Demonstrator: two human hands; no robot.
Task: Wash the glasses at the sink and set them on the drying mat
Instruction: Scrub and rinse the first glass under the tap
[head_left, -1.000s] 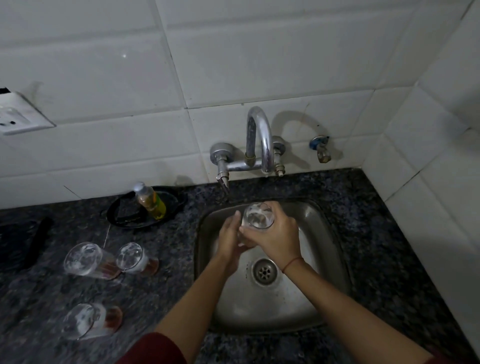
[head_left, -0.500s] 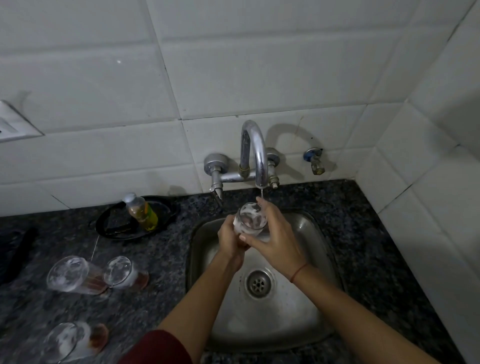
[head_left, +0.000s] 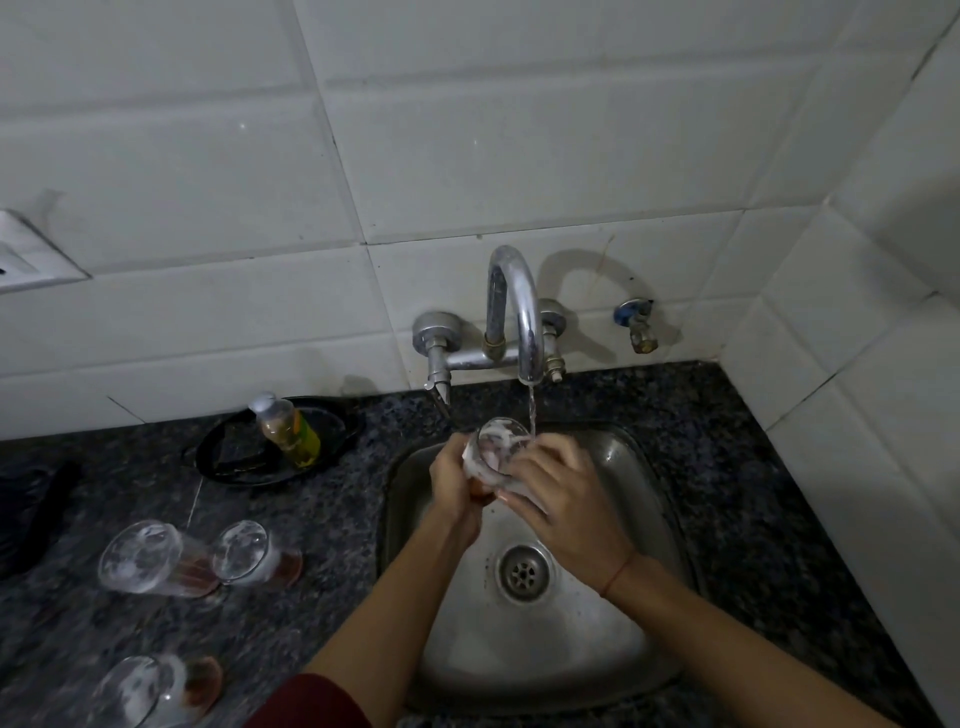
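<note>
soapy glass (head_left: 497, 446) held over the steel sink (head_left: 519, 654), under the running tap (head_left: 522, 317); left hand (head_left: 453, 486) and right hand (head_left: 563, 501) both curl round it. tiled wall (head_left: 857, 415) close on the right. three more glasses (head_left: 156, 558) sit on the speckled counter (head_left: 322, 519), left of the sink's rim.

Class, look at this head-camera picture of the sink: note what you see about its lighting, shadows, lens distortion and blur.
Head view: dim overall, the countertop almost black; head view: the faucet casts a soft shadow rightward on the tiles; head view: the wide lens bows the grout lines; head view: the held glass looks smeared, the bottom-left glass blurred.
</note>
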